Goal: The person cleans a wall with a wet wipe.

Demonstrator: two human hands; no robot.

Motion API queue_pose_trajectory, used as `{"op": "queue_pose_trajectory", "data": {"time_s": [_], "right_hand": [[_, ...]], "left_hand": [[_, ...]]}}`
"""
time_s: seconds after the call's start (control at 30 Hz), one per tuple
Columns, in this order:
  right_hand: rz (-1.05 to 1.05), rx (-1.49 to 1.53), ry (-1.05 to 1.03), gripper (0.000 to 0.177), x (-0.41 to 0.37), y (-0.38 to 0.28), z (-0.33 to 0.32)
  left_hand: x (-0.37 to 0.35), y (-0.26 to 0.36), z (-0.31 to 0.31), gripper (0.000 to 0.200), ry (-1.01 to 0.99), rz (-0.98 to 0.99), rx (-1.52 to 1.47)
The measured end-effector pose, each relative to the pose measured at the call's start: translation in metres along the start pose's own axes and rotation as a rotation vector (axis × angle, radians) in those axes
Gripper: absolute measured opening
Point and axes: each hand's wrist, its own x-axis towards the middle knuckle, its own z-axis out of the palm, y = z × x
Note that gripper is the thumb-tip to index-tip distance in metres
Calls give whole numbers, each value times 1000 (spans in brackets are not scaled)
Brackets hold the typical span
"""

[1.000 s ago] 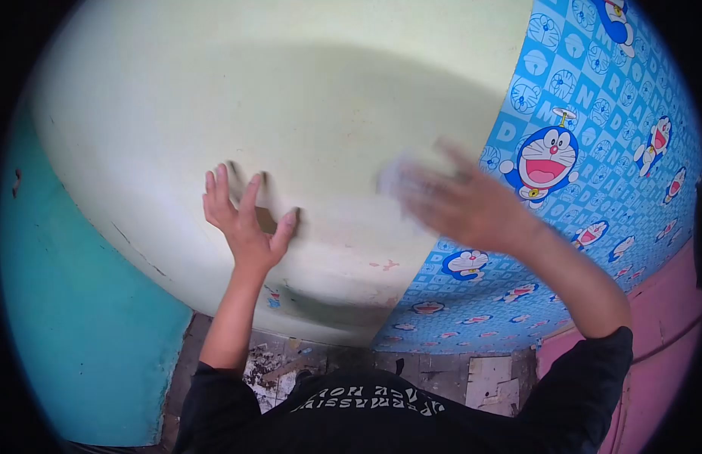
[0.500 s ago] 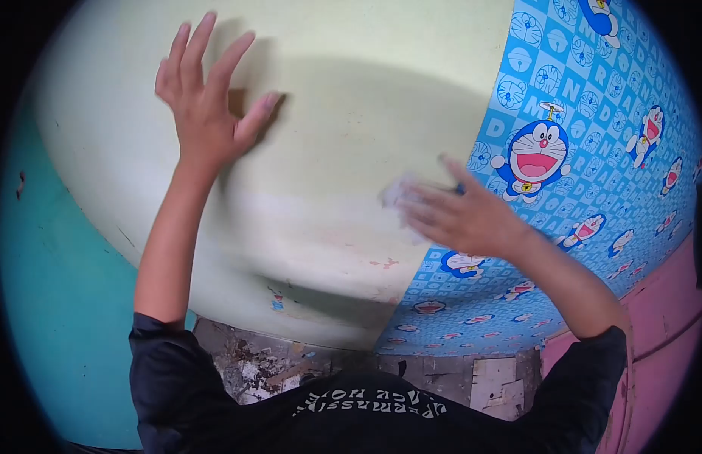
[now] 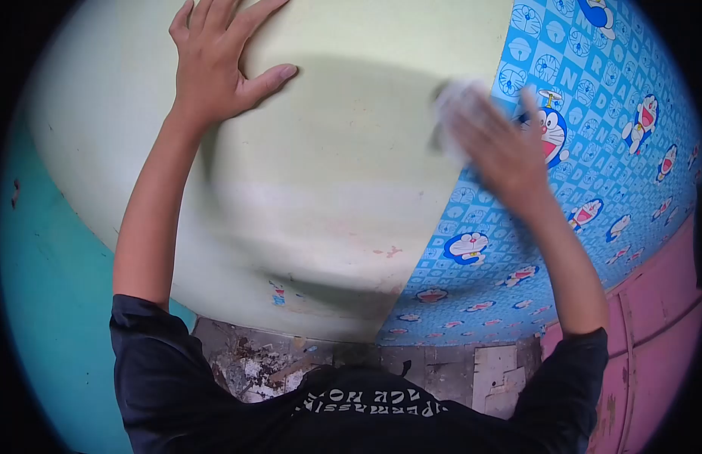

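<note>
My left hand rests with fingers spread on the pale cream wall, its thumb pointing right. My right hand, smeared by motion, has a white cloth under its fingers; whether it is cloth or crumpled paper is hard to tell. The hand lies over the border where the cream wall meets blue cartoon-cat wallpaper, and partly covers a large printed cat figure. Small reddish marks and a scrap of coloured print show lower on the cream wall.
A teal wall stands at the left and a pink panel with a seam at the right. Below is a worn, stained floor with a pale patched piece. My black shirt fills the bottom.
My right hand has moved up and to the right with the white cloth, to the wallpaper's edge. My left hand has shifted slightly upward and now lies flatter on the wall.
</note>
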Motion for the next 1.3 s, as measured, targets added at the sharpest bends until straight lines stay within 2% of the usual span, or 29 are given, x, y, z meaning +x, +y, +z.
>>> {"op": "queue_pose_trajectory", "data": {"time_s": [0.03,0.13,0.23,0.33,0.43,0.53,0.63,0.7,0.77,0.87,0.97,1.13,1.23,1.3], "right_hand": [[97,-102,33,50,7,9,-9],[180,-63,85,58,-3,-7,4],[53,167,-62,56,-34,-76,21],[50,145,-120,55,-29,-87,11],[305,-68,-2,60,1,-48,0],[457,-81,85,64,18,-43,-2],[641,5,64,66,5,-106,11],[791,22,-86,66,-21,-169,28],[890,145,66,62,-47,-219,50],[1177,196,347,56,-28,-232,66],[1187,113,485,53,26,-195,67],[1090,12,480,55,98,-134,50],[1098,0,346,56,87,-165,45],[1151,18,261,56,45,-214,65]], "left_hand": [[0,0,1,86,5,5,4],[-3,0,1,81,12,12,-22],[-11,-5,-2,76,-9,21,-52],[-19,-27,-9,74,-59,57,-25],[-23,-59,-21,73,-85,-2,1],[-31,-82,-26,72,-86,-97,-3],[-50,-98,-8,73,4,-36,8],[-52,-97,-8,69,68,-40,-47],[-48,-90,-6,65,196,-18,-103],[-49,-92,-2,65,259,-23,-153],[-50,-93,0,65,252,-37,-134],[-51,-93,2,63,270,-40,-154],[-52,-94,2,62,274,-53,-161],[-52,-94,1,62,274,-62,-166]]}}
